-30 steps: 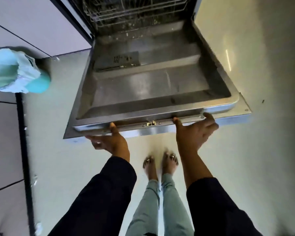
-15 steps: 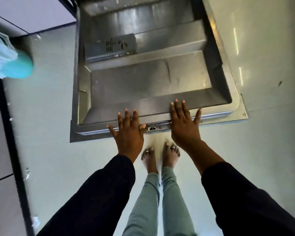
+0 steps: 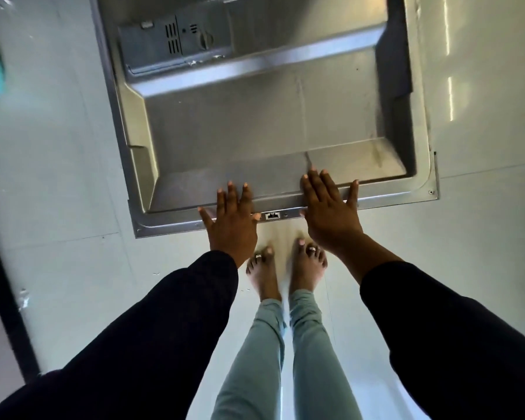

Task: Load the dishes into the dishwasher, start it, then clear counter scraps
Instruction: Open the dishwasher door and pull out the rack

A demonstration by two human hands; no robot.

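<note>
Both flat, fingers-spread hands, left hand point(image 3: 232, 221) and right hand point(image 3: 331, 213), now press the dishwasher door point(image 3: 270, 116) edge.

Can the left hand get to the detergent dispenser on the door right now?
Probably yes. The left hand lies flat on the door's near edge, and only bare steel lies between it and the dispenser at the far end.

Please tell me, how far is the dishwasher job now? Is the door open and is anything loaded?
Done: the dishwasher door lies open, its steel inner face up. In hand: the left hand and right hand rest flat, fingers spread, on its near edge beside the latch. Left: loading, as no dishes or racks are in view; starting it; clearing the counter scraps, which are out of view.
</note>
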